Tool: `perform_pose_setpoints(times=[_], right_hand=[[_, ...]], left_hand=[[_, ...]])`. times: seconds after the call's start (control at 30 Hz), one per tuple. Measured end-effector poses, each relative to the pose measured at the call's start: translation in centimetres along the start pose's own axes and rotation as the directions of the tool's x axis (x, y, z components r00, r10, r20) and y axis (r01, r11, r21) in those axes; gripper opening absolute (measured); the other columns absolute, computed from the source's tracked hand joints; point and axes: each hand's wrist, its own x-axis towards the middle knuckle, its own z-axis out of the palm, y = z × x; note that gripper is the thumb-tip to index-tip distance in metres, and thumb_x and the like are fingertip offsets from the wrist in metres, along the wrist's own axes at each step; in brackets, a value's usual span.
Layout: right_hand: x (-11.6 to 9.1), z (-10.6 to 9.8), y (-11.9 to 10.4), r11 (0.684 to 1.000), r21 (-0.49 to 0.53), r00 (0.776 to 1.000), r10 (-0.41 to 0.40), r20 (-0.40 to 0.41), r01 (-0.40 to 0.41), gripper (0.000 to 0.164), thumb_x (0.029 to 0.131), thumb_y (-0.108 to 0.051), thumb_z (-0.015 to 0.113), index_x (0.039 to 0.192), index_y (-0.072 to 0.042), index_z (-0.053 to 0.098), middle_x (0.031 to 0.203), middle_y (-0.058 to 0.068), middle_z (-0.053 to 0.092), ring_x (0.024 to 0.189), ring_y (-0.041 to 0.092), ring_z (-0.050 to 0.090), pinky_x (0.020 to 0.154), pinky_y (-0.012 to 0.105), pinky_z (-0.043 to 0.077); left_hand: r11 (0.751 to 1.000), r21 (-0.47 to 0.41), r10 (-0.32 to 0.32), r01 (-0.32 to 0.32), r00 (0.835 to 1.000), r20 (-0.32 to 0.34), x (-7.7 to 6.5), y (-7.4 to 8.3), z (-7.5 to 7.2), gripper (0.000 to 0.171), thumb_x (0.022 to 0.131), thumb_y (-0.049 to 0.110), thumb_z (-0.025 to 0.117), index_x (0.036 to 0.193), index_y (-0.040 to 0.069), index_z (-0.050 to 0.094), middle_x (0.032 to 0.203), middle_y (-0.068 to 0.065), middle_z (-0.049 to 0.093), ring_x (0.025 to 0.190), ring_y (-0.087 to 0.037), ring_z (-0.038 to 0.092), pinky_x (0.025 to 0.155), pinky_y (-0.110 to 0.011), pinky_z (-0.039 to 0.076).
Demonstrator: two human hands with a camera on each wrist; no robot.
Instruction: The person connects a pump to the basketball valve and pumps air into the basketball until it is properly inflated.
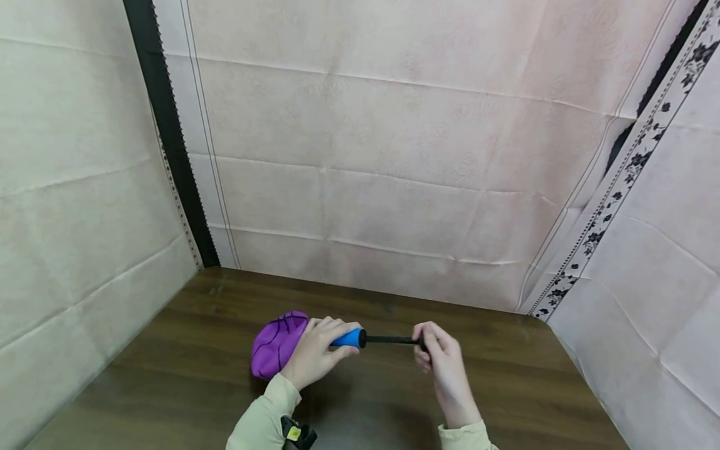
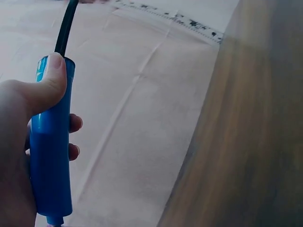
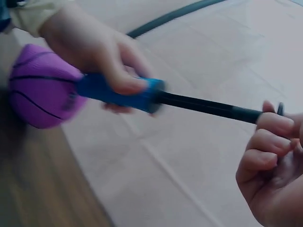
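Note:
My left hand (image 1: 319,351) grips the blue barrel of a hand pump (image 2: 51,161), thumb near the barrel's end. Out of that end runs the pump's black rod (image 3: 208,105), drawn well out. My right hand (image 1: 444,369) holds the rod's black handle with curled fingers, seen closely in the right wrist view. At the barrel's other end sits a purple ball (image 1: 277,350) with black lines, its surface dented and partly slack. The pump's narrow tip points into the ball, but the joint itself is hidden in the head view by my left hand.
Under the hands is a brown wood-grain tabletop (image 1: 185,362). Pale cloth walls (image 1: 360,137) stand behind it and at both sides. A dark strip (image 1: 169,125) runs up the back left corner, and a floral border (image 1: 607,212) up the right one.

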Motion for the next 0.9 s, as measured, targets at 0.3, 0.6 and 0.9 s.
perform_pose_setpoints(times=[0.3, 0.6, 0.9], right_hand=[[0.5, 3.4, 2.6, 0.995, 0.037, 0.996, 0.094, -0.002, -0.093, 0.04, 0.104, -0.032, 0.039, 0.093, 0.006, 0.046, 0.058, -0.006, 0.031, 0.047, 0.004, 0.031, 0.046, 0.022, 0.024], [0.4, 2.7, 2.6, 0.989, 0.042, 0.99, 0.142, 0.008, -0.142, 0.034, 0.103, -0.033, 0.045, 0.092, -0.002, 0.054, 0.06, -0.006, 0.038, 0.048, 0.004, 0.033, 0.048, 0.025, 0.022], [0.1, 0.7, 0.2, 1.0, 0.0, 0.997, 0.026, -0.071, -0.026, 0.035, 0.104, -0.033, 0.041, 0.087, -0.004, 0.05, 0.056, -0.008, 0.029, 0.046, 0.005, 0.028, 0.046, 0.032, 0.017]], left_hand=[[0.996, 0.083, 0.036, -0.037, 0.999, 0.017, -0.2, -0.1, 0.1, 0.036, 0.083, 0.034, 0.074, 0.117, 0.025, 0.066, 0.1, 0.01, 0.069, 0.09, -0.008, 0.058, 0.086, -0.036, 0.041], [1.0, 0.019, -0.021, 0.019, 0.996, 0.082, 0.1, 0.2, -0.2, 0.037, 0.085, 0.039, 0.069, 0.121, 0.03, 0.064, 0.104, 0.011, 0.069, 0.094, -0.008, 0.058, 0.087, -0.037, 0.04], [0.999, 0.013, -0.052, 0.052, 0.998, 0.039, 0.1, -0.2, -0.5, 0.037, 0.086, 0.036, 0.069, 0.122, 0.027, 0.064, 0.105, 0.009, 0.069, 0.095, -0.011, 0.058, 0.088, -0.04, 0.039]])
